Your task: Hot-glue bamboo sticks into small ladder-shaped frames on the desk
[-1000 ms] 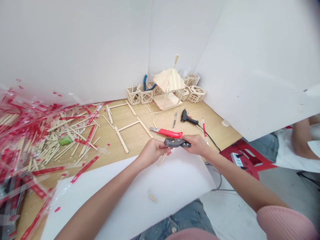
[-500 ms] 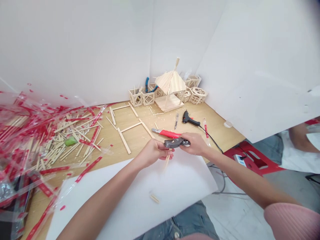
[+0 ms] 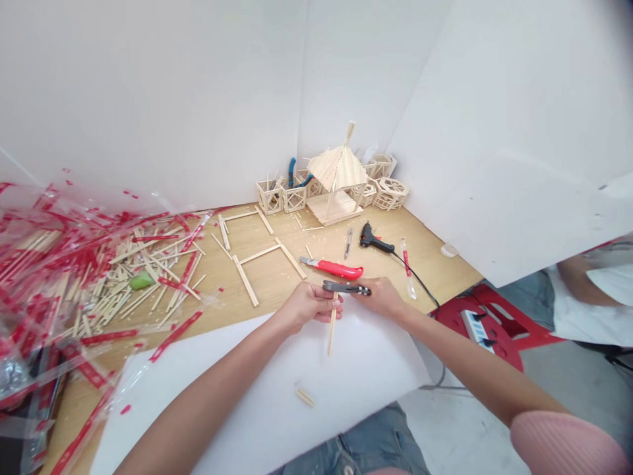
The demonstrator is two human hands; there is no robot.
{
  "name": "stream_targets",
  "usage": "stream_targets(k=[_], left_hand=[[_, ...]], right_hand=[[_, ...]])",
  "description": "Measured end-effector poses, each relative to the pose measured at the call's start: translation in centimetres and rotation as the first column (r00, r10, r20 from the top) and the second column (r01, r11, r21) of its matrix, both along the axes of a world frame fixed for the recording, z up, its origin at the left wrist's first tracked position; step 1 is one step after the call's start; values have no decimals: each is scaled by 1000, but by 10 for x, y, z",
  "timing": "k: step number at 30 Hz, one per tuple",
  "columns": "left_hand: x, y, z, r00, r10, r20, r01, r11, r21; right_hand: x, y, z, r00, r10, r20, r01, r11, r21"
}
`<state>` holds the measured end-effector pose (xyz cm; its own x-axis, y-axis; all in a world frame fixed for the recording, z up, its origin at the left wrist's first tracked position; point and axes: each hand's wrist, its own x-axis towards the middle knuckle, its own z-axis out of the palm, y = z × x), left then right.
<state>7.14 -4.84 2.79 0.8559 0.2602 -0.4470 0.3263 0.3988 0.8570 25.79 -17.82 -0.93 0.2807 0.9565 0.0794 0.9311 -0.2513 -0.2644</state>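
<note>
My left hand (image 3: 305,307) pinches a thin wooden stick (image 3: 331,338), which points down over the white sheet (image 3: 257,389). Closed around the handles of a dark grey cutting tool (image 3: 340,287), probably pliers or a pruner, is my right hand (image 3: 380,298). Its head lies across the stick's upper end, close to my left fingers; whether the jaws touch the wood I cannot tell. Just beyond my hands rests a red utility knife (image 3: 339,269). Short cut stick pieces (image 3: 305,396) lie on the sheet nearer my body.
Loose sticks (image 3: 123,290) and red-marked plastic wrappers (image 3: 44,257) crowd the left. Stick frames (image 3: 246,280) lie mid-table. Behind stand a stick-built pavilion (image 3: 339,171) and small stick baskets (image 3: 270,198). A corded glue gun (image 3: 376,237) is at right, with a power strip (image 3: 477,330) below.
The cutting tool has turned to a flatter, edge-on angle in my right hand. More of the stick's length shows below my left fingers, and the knife's red handle is now uncovered.
</note>
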Motion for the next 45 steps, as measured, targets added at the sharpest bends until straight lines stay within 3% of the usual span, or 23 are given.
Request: stream_targets(k=[4, 6, 9, 13, 17, 21, 25, 27, 29, 30, 32, 35, 38, 41, 43, 45], left_hand=[[-2, 9, 0, 1000, 23, 21, -24, 999, 22], [-4, 17, 4, 996, 85, 41, -86, 996, 36], [-10, 32, 12, 985, 156, 73, -162, 984, 76], [-20, 49, 26, 983, 166, 75, -177, 966, 186], [-27, 57, 30, 994, 104, 37, -110, 960, 258], [-27, 53, 25, 1000, -5, -13, 9, 959, 283], [-25, 58, 13, 999, -11, -30, 20, 952, 305], [-26, 65, 8, 999, 9, -51, 9, 938, 346], [-28, 74, 4, 999, 1, -54, 20, 921, 389], [-30, 77, 2, 999, -9, -48, 27, 915, 402], [-34, 84, 1, 999, -16, -29, 26, 909, 415], [-40, 90, 5, 1000, 4, -17, 4, 895, 445], [-47, 97, 15, 999, 45, -27, -26, 866, 500], [-57, 113, 19, 977, 211, -25, -162, 819, 550], [-68, 131, 16, 940, 340, -20, -269, 777, 570], [-82, 150, 6, 908, 419, -22, -342, 768, 542]], right_hand=[[-1, 10, 10, 981, -195, 2, 195, 981, 25], [7, 19, 18, 949, -309, -59, 311, 950, 23], [30, 31, 26, 919, -375, -118, 380, 925, 22], [57, 42, 18, 912, -410, 19, 408, 912, 45], [69, 53, 1, 892, -442, 94, 444, 896, -7], [70, 59, -7, 894, -420, 155, 428, 903, -22], [51, 62, 10, 896, -379, 230, 367, 926, 95], [31, 67, 26, 939, -323, 114, 296, 933, 204], [7, 77, 41, 977, -131, -171, 169, 957, 236], [-6, 84, 47, 934, -8, -357, 94, 970, 223], [-31, 98, 54, 754, 148, -640, -33, 982, 188], [-57, 118, 54, 552, 192, -811, -107, 981, 160], [-65, 139, 52, 504, 169, -847, -121, 985, 125], [-60, 166, 46, 491, 141, -860, -39, 989, 140], [-53, 189, 39, 443, 137, -886, 43, 984, 174], [-46, 212, 27, 399, 137, -906, 125, 972, 202]])
